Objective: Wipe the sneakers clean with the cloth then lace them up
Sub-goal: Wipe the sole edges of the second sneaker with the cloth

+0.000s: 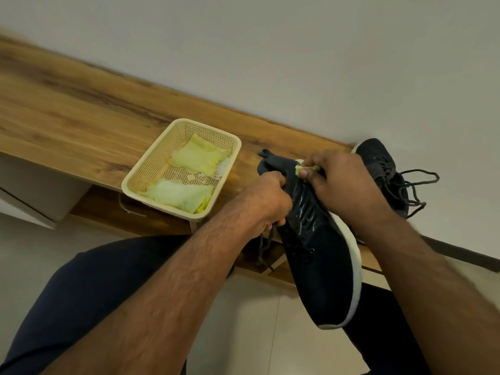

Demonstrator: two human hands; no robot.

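Head view: wiping step in hand. Left hand point(266, 197) grips the collar of the dark sneaker point(319, 255), held tilted at lower centre-right. Right hand point(338, 177) pinches a scrap of yellow-green cloth point(307, 168) against the heel. Second sneaker point(384, 169) rests on the shelf point(81, 115) at right, laces loose. Spare cloths lie in the basket point(140, 174). Next, likely: turn the shoe, work along its white sole.

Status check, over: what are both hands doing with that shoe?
Left hand grips held sneaker. Right hand pinches yellow cloth at its heel. Second sneaker waits on bench. Nothing blocking.
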